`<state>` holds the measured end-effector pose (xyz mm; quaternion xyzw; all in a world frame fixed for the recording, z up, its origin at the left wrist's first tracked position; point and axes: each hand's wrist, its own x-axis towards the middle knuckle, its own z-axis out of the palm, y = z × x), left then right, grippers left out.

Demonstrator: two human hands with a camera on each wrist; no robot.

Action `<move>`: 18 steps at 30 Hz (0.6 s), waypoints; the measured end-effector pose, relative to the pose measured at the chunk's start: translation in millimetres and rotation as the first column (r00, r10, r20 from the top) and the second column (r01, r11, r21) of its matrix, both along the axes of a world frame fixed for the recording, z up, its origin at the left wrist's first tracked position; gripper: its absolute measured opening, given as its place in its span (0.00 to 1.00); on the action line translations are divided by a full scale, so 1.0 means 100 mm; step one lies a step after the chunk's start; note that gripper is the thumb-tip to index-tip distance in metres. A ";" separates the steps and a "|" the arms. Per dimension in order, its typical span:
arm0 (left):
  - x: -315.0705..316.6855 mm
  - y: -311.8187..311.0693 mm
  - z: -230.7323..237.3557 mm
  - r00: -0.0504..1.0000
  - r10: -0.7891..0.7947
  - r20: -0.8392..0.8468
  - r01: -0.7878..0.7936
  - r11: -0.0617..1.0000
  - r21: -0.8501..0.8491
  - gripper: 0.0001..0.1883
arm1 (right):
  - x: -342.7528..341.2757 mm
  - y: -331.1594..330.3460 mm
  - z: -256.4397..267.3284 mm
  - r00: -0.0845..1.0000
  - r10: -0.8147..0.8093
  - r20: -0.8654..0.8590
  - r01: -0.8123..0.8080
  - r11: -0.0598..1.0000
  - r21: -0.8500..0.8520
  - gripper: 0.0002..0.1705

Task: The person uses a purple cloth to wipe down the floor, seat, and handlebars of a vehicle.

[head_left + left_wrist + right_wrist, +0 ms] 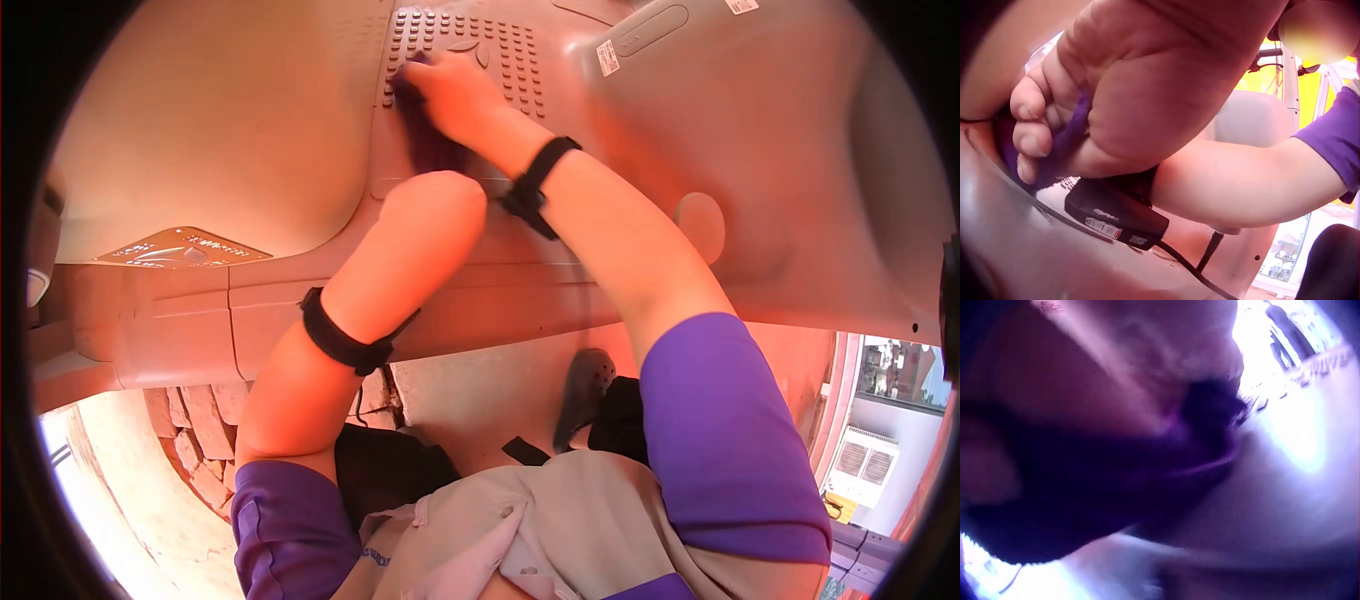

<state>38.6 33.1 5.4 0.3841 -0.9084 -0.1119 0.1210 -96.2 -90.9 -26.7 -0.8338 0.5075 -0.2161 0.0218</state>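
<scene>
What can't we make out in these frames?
- Left hand fingers: head view, hidden behind the hand's own bent wrist.
- Cloth full outline: head view, parts covered by both hands.
- Right hand fingers: right wrist view, blurred.
- Print on the sticker near the oblong recess: head view, too small.
- Print on the black device: left wrist view, too small.

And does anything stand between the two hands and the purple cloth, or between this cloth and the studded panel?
Nothing visible does: the left hand and right hand grip the purple cloth, and no object shows between it and the studded panel.
</scene>
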 end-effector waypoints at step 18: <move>0.15 0.25 -0.07 0.948 -0.249 0.196 0.190 0.941 0.279 0.05 | 0.14 0.94 0.19 0.952 -0.240 -0.189 0.288 0.911 0.295 0.31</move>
